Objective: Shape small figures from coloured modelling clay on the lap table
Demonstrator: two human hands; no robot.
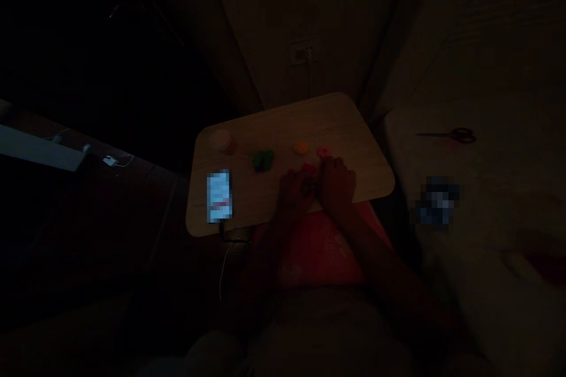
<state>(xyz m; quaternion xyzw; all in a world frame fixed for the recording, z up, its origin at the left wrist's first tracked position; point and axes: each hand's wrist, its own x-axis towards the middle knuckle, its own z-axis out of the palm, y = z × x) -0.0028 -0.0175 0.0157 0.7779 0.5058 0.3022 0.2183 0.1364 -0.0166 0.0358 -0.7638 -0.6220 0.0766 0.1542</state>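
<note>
In dim light, my left hand (pixel 294 191) and my right hand (pixel 336 184) are close together over the near side of a small wooden table (pixel 349 121). The fingers of both are curled inward, and what they grip between them is hidden. A small red piece (pixel 308 168) shows just past my left fingers; I cannot tell whether it is held. Beyond my right hand lies a pink piece (pixel 323 152), with a rounded orange piece (pixel 301 147) beside it. Dark green leaf-like pieces (pixel 263 159) lie left of my hands.
At the table's left are a lit phone (pixel 220 195) and a tub-like container (pixel 223 141). A cable (pixel 223 232) hangs near the phone. Right of the table, scissors (pixel 451 135) lie on a pale surface. A red patterned surface (pixel 325 247) shows under my forearms. A wall socket (pixel 304 51) is behind.
</note>
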